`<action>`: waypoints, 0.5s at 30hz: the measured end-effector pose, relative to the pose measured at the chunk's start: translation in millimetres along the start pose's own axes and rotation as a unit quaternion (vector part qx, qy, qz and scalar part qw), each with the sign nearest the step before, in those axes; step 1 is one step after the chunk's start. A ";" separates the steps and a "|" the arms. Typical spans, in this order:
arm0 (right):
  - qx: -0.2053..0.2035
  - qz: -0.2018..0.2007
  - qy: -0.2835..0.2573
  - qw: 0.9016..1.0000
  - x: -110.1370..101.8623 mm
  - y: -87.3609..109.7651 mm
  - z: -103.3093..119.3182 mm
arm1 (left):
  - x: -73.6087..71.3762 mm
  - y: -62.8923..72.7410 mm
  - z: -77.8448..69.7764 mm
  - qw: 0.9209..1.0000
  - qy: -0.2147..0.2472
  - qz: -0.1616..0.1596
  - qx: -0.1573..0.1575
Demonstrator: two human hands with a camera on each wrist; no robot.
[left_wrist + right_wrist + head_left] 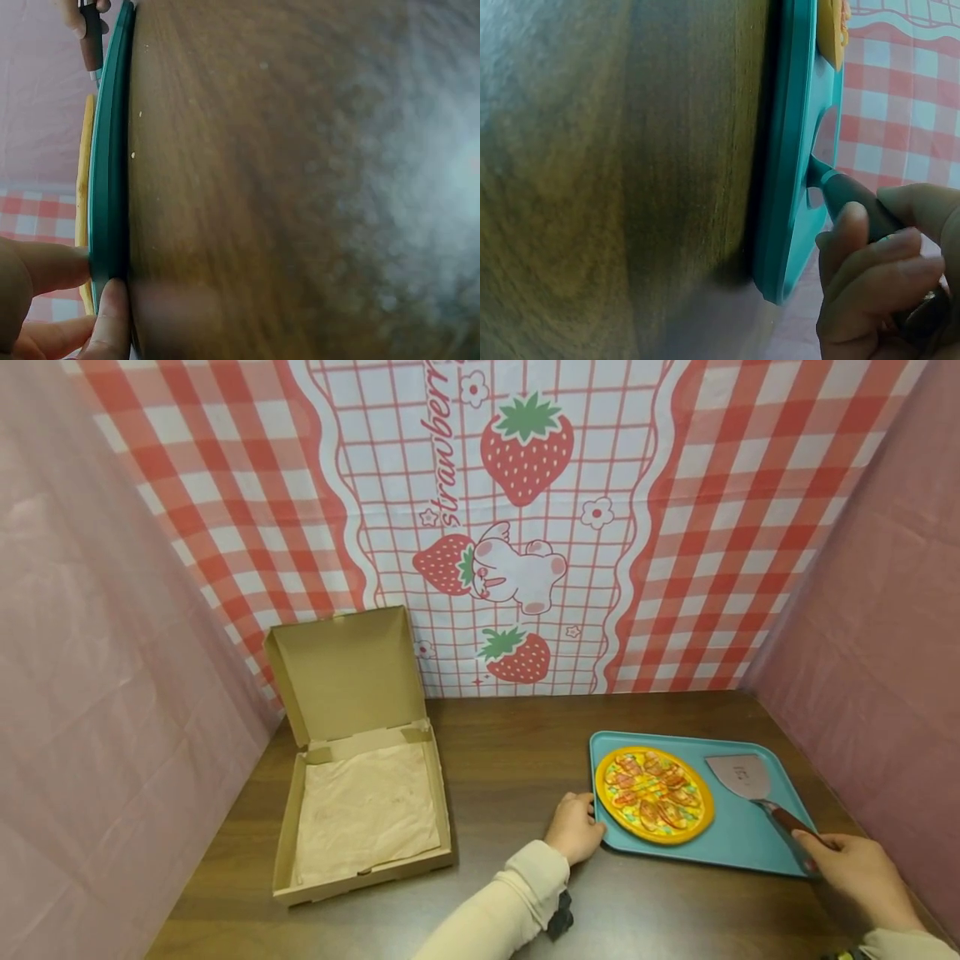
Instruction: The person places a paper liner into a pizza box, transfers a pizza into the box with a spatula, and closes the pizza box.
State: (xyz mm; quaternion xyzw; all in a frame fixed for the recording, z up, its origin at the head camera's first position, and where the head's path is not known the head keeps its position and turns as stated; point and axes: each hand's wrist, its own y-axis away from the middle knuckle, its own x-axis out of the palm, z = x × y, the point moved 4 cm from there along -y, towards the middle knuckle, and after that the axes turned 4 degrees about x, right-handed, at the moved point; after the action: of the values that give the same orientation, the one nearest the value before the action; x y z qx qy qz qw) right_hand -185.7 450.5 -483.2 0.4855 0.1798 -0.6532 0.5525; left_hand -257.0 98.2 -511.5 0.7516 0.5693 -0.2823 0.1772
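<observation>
Across the left part of the blue tray point(750, 843), close to its rim, we find the pizza point(654, 795) lying flat, toppings up. To its right, apart from it, is the spatula point(741, 777), its blade over the tray; whether blade and tray touch, we cannot tell. We see the right hand point(858, 870) closed around the handle, fingers curled; the left hand point(576, 828) pinches the tray's left edge. A sideways shove from the blade, we judge, could push the pizza against that rim or over it, onto the left fingers. Should the left pinch slacken, the tray might slide on the smooth table point(510, 768); should it lift, the pizza could slip towards the blade. Well apart, on the left, we note the open box point(348, 681), lined with paper point(367, 810), before the checked cloth point(750, 527).
</observation>
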 end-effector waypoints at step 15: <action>-0.033 -0.093 0.010 0.995 -10.9 -2.5 -7.4 | 3.7 -0.1 1.2 0.999 0.043 -0.008 0.002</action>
State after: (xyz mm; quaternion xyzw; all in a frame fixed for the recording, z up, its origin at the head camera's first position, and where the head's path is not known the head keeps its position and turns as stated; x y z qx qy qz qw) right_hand -185.6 462.9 -478.3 0.4543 0.2510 -0.6906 0.5036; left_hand -256.6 100.3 -514.7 0.7590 0.5814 -0.2524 0.1489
